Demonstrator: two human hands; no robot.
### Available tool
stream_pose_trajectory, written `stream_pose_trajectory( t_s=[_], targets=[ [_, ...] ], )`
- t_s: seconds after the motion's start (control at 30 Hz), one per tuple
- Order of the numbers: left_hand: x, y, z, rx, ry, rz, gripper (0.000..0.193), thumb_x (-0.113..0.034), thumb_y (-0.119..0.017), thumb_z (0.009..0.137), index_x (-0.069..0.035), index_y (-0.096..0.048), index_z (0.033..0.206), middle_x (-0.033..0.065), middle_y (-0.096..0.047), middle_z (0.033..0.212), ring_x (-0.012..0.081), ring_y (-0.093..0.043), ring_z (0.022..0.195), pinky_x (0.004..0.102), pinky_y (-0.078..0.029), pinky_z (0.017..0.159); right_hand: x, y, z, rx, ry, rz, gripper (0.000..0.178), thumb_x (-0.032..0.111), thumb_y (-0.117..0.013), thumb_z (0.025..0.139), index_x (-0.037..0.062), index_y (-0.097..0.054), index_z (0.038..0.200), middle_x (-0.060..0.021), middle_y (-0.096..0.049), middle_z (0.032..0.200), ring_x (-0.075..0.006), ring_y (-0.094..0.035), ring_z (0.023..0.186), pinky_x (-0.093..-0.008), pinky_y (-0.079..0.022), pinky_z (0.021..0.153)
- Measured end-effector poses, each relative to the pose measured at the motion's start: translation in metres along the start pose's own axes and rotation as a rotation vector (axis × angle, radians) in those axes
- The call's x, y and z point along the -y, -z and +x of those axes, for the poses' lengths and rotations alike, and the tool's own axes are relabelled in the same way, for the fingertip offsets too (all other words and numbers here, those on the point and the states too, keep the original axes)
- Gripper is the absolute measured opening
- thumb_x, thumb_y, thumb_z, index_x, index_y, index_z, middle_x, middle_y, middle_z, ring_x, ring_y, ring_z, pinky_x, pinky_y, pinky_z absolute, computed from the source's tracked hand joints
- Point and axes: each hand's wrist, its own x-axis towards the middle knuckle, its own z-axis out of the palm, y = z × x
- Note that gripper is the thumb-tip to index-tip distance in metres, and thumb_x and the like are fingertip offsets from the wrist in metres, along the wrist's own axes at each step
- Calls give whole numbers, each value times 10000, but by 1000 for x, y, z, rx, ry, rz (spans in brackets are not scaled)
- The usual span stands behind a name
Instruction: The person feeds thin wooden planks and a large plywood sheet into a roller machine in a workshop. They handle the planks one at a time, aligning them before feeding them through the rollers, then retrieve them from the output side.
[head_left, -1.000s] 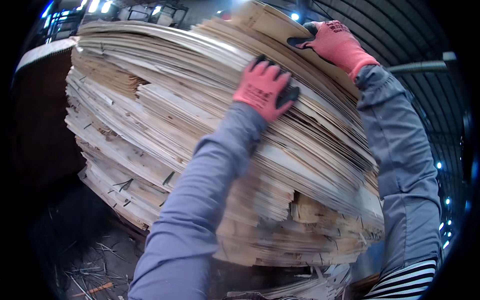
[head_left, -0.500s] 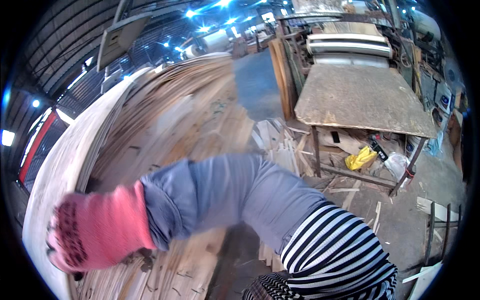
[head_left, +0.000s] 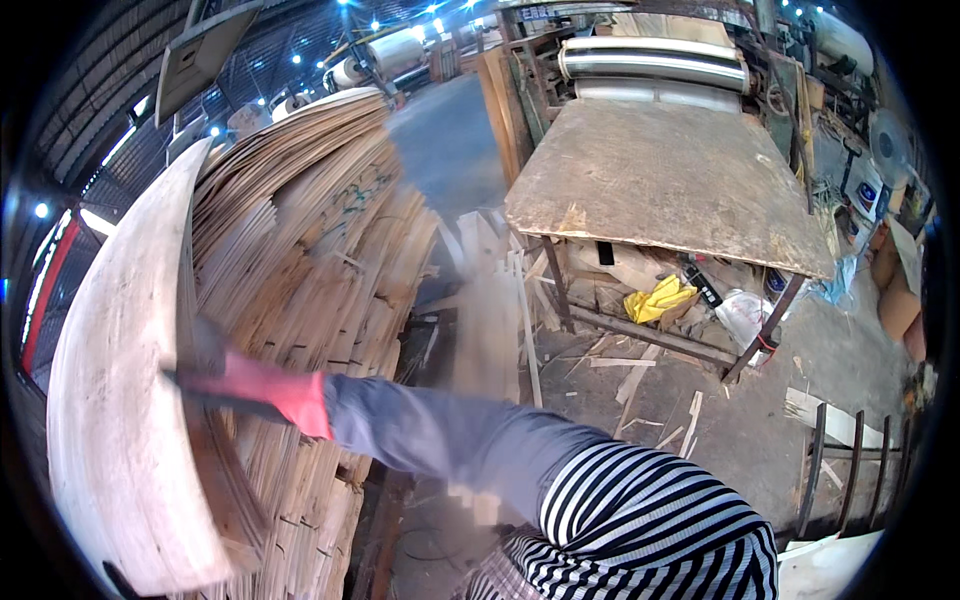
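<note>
A large, pale wood veneer sheet [head_left: 125, 370] stands raised and curved at the left, its right edge apart from the stack. My right hand [head_left: 245, 385], in a pink glove with a dark palm, reaches across and grips that edge, a dark thumb lying over the near face. Motion blurs this hand, and its other fingers are hidden behind the sheet. At the sheet's bottom corner, one dark gloved digit of my left hand [head_left: 118, 578] shows over the face; the rest is out of sight. Beside the sheet lies a tall stack of veneer sheets [head_left: 330, 280] with ragged ends.
A worn board-topped table [head_left: 670, 180] stands at the right, before a machine with a shiny metal roller [head_left: 655, 65]. Underneath lies a yellow bag [head_left: 660, 298]. Wood strips [head_left: 630, 380] litter the floor. Metal bars [head_left: 850, 470] stand at the lower right.
My right hand has moved up and rightward along the veneer sheet's edge. The sheet now stands further off the stack, and a digit of my left hand has come into view. The view has shifted.
</note>
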Motion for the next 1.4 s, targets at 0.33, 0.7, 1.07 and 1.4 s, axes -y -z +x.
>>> stream_pose_trajectory(
  t_s=[0.33,0.7,1.07,1.4],
  targets=[
    [68,110,-138,173,418,-118,471,-274,-372,910,-55,-308,1321,85,-280,1382,229,-254,1270,392,-163,1067,10,16,-89,-113,-574,844,494,288,-691,725,-51,-536,1049,-106,-606,884,-169,-587,750,-277,-476,703],
    [22,99,-472,125,1051,-387,517,-330,-406,895,-67,-291,1325,87,-297,1366,273,-280,1246,402,-253,1026,55,138,-368,-361,-894,83,466,20,-630,711,-12,-486,1152,-57,-564,1067,-146,-528,964,-278,-418,847],
    [9,9,-710,564,1436,-258,549,-368,-415,886,-77,-278,1330,89,-330,1344,268,-313,1224,392,-279,1009,333,244,-527,-579,-1355,-476,563,192,-750,660,16,-496,1131,-78,-621,866,-137,-573,748,-267,-460,674],
    [43,-68,-815,893,1734,-350,578,-402,-423,878,-85,-267,1335,91,-359,1325,263,-344,1204,382,-303,994,376,351,-695,-991,-1086,-851,390,66,-621,749,-7,-505,1114,-55,-588,1008,-126,-537,908,-265,-429,784]
  ],
)
